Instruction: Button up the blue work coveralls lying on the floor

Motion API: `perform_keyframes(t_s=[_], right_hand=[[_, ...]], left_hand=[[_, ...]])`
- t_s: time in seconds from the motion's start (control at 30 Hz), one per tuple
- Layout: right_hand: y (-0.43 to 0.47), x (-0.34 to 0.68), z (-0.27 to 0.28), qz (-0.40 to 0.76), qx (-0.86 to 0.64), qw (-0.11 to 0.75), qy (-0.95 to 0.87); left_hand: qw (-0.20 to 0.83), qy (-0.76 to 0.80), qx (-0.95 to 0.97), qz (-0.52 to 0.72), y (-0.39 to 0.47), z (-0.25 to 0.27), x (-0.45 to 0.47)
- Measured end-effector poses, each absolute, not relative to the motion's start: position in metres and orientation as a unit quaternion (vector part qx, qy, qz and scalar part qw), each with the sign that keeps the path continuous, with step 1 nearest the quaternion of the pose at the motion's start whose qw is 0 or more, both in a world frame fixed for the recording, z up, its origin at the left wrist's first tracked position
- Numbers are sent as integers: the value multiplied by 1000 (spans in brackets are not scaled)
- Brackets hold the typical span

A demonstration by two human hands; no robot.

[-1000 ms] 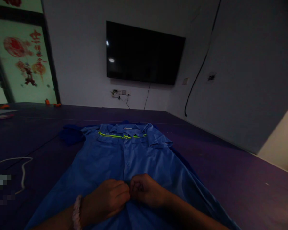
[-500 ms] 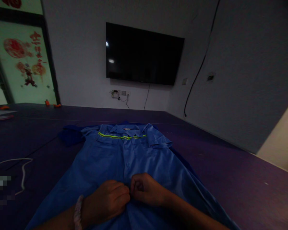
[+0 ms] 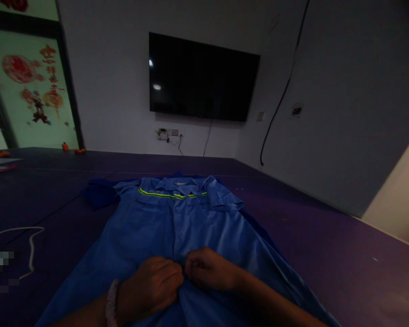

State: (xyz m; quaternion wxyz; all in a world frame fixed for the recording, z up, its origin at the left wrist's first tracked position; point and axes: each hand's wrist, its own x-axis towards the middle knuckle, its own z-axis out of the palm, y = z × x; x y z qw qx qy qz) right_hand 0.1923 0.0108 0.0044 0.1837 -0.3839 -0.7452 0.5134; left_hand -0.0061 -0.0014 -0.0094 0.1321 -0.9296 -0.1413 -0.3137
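Shirt: the light blue shirt (image 3: 139, 236) lies face up on the purple surface (image 3: 320, 254), spread out in front of me and partly under my hands.
Long axis: straight away from me, collar (image 3: 189, 185) at the far end, the wide body nearest.
Button strip: it runs along that same axis to where my hands meet; one button (image 3: 180, 236) shows just beyond them.
Left hand: my left hand (image 3: 157, 281) is on the strip's left, fingers curled down, tips hidden; I cannot tell whether it pinches cloth.
Right hand: my right hand (image 3: 209, 271) faces it from the right, fingers bent inward; its hold is unclear too.
Nearer hand: neither clearly; both grips sit beside the strip, almost touching.
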Motion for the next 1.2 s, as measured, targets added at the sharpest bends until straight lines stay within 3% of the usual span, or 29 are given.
perform_keyframes(t_s=[0.17,0.4,0.77,1.2], right_hand=[[9,190,0,451,-392,222,-771],[11,189,-4,466,-397,238,-754],[16,186,1,584,-472,162,-640],[15,187,-1,629,-474,174,-591]], left_hand=[[128,-156,-941,-272,-1,-10,-8],[135,-156,-941,-267,-2,-11,-9],[151,-149,-937,-277,-5,-5,-5],[111,-113,-954,-253,-5,-3,-6]])
